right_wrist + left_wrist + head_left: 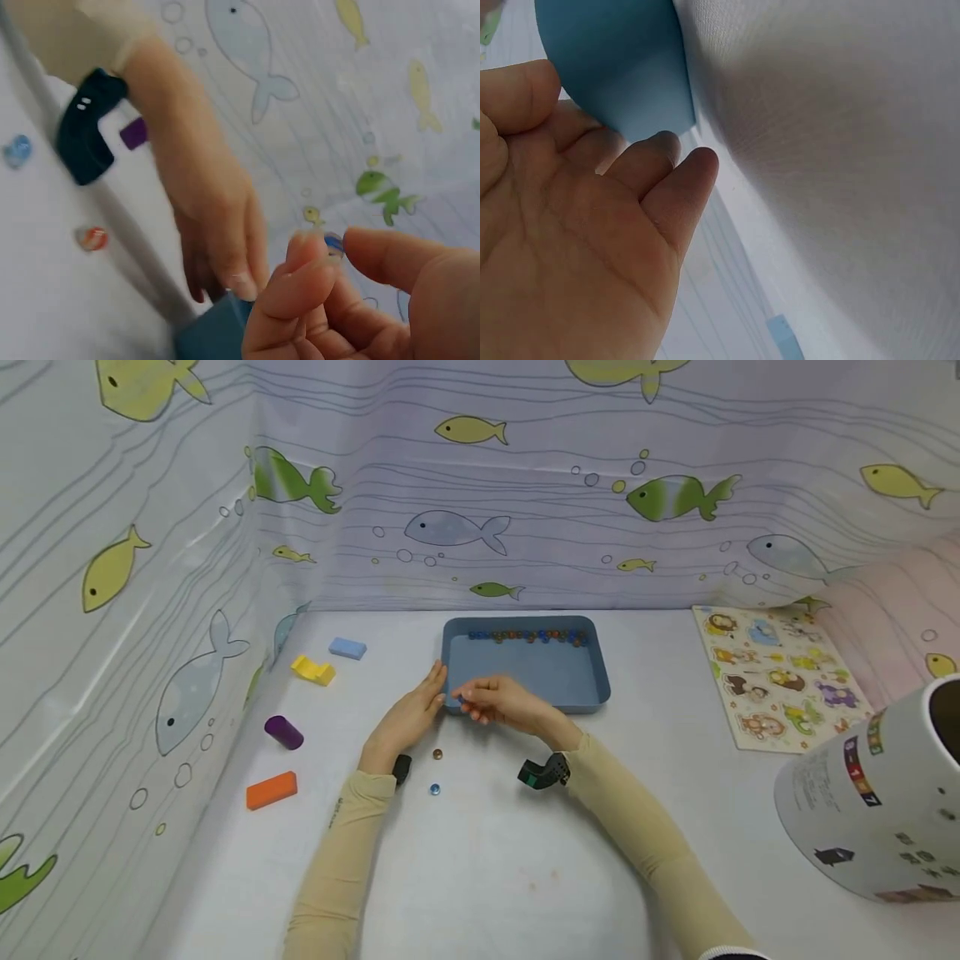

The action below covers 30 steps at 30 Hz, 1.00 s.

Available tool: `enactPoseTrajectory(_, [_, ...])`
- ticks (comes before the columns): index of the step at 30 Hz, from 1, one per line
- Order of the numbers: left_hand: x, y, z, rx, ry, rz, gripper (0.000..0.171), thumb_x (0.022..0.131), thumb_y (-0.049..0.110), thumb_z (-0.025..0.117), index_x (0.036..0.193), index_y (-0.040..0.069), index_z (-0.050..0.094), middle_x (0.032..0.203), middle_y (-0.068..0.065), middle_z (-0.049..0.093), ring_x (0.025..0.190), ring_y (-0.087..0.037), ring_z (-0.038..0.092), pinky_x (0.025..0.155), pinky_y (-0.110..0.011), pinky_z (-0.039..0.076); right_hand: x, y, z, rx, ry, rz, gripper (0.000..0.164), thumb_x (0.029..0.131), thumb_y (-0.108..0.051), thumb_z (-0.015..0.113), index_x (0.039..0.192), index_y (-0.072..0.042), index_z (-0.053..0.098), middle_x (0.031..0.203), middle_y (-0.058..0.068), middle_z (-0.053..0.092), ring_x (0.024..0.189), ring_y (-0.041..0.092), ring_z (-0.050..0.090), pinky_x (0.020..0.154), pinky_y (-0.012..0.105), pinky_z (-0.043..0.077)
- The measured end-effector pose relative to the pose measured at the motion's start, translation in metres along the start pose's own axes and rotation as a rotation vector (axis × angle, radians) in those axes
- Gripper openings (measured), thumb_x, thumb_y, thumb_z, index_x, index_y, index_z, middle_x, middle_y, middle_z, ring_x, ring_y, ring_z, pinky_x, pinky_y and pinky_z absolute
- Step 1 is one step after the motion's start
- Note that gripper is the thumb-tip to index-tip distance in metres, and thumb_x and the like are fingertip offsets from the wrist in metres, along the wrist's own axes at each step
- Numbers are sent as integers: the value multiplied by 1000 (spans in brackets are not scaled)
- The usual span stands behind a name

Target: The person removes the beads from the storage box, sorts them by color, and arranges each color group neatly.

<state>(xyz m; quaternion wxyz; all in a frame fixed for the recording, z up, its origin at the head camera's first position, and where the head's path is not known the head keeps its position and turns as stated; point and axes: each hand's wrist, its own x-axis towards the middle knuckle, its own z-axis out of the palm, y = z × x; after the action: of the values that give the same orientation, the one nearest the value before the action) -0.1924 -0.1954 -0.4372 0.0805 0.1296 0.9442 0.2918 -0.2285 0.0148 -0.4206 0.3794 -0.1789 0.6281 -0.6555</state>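
Observation:
A shallow blue-grey tray stands at the back of the table, with several marbles lined along its far wall. Just outside the tray's near left corner, my right hand pinches a blue marble between thumb and index finger. My left hand lies along the tray's left side, fingers extended and fingertips right at the wall. Two loose marbles are on the table near the left wrist: a brownish-orange marble and, closer to me, a light blue marble.
On the left lie a blue block, a yellow notched block, a purple cylinder and an orange block. An animal picture board is at the back right, with a large white drum nearer me. A fish-print curtain encloses the table.

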Motion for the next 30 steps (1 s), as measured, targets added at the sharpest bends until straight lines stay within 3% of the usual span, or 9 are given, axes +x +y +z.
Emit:
enactPoseTrajectory(5, [0, -1, -1, 5, -6, -6, 55, 107, 24, 33, 155, 7, 14, 164, -10, 5, 149, -31, 19, 122, -48, 20, -17, 22, 13, -152, -106, 4, 34, 101, -11, 49, 128, 8, 55, 89, 4, 62, 65, 7, 54, 57, 20, 46])
enactPoseTrajectory(12, [-1, -1, -1, 2, -9, -3, 56, 107, 25, 33, 156, 8, 13, 165, -9, 5, 149, -31, 18, 123, -49, 20, -31, 50, 37, -395, -258, 12, 18, 93, -8, 62, 109, 0, 65, 78, -2, 63, 62, 9, 60, 50, 19, 44])
enactPoseTrajectory(20, [2, -1, 1, -5, 0, 1, 56, 107, 25, 34, 156, 8, 13, 165, -9, 6, 149, -31, 19, 122, -49, 22, -34, 56, 43, -565, -154, -64, 11, 88, -8, 69, 99, -9, 68, 72, 0, 64, 51, 7, 56, 45, 20, 47])
enactPoseTrajectory(30, [2, -1, 1, 3, -1, -1, 55, 107, 24, 33, 155, 6, 14, 164, -9, 5, 149, -32, 20, 122, -49, 22, -31, 62, 50, -713, -87, -165, 11, 84, -13, 75, 91, -17, 69, 80, -6, 60, 49, 2, 48, 47, 17, 44])
